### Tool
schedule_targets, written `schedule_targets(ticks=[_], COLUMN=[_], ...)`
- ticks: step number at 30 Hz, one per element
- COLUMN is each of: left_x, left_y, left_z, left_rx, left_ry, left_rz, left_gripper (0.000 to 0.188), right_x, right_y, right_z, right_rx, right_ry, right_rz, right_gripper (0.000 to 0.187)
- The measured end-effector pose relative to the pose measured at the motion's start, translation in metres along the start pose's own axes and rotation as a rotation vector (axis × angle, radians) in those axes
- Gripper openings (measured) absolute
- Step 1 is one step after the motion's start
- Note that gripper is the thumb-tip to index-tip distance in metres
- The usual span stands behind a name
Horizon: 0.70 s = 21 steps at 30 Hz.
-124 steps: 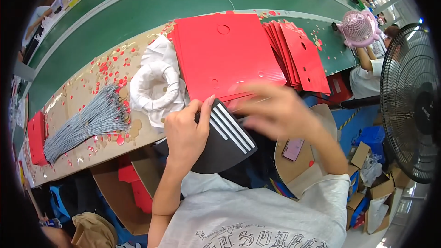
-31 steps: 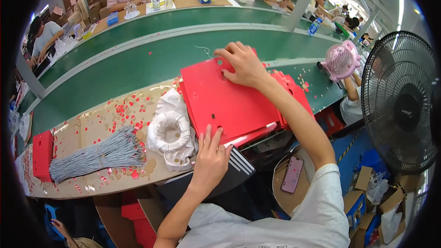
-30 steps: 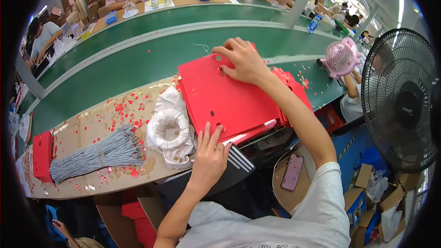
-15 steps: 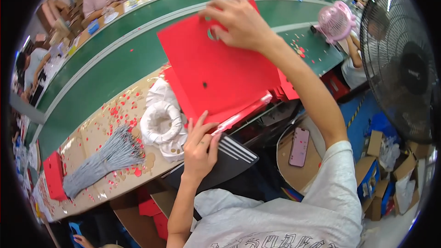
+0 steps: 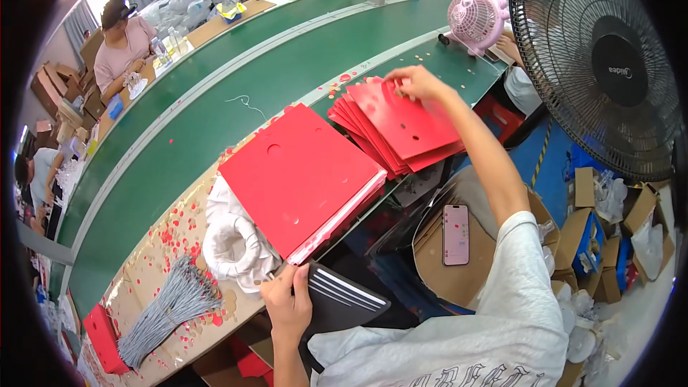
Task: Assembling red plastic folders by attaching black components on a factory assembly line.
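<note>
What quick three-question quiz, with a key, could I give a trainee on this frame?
1. Which of the person's hands is at the fanned red sheets?
2. True or false: the phone lies to the right of the square red stack.
3. Which thing lies beside that stack's left side: A, the pink fan; B, the white ring-shaped bundle; C, the bottle?

Key:
1. The right hand.
2. True.
3. B.
</note>
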<state>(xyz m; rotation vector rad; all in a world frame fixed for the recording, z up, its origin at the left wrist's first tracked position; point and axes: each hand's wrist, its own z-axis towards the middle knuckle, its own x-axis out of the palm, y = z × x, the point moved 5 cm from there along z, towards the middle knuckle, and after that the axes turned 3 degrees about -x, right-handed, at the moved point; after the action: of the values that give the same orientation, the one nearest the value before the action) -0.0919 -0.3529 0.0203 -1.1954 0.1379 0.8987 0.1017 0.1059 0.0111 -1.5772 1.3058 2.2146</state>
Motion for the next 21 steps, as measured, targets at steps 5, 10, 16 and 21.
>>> schedule_targets(ticks=[5, 10, 16, 21], left_x=[-0.007, 0.019, 0.048, 0.023], left_y=[-0.023, -0.032, -0.047, -0.037], left_z=[0.015, 0.034, 0.047, 0.048], left_rx=[-0.050, -0.338, -0.299, -0.343], left_ry=[0.034, 0.215, 0.233, 0.082], left_rz=[-0.058, -0.454, -0.352, -0.095], left_gripper=[0.015, 0.012, 0.012, 0.027], right_x=[-0.022, -0.034, -0.024, -0.029], right_y=[-0.062, -0.110, -0.100, -0.006], right_z=[-0.003, -0.032, -0.058, -0.025], right_rx=[-0.031, 0.768, 0.835, 0.076], right_ry=[-0.184, 0.191, 0.293, -0.344], right_rz=[0.098, -0.026, 0.043, -0.178], right_gripper=[0.040, 0.114, 0.115, 0.075])
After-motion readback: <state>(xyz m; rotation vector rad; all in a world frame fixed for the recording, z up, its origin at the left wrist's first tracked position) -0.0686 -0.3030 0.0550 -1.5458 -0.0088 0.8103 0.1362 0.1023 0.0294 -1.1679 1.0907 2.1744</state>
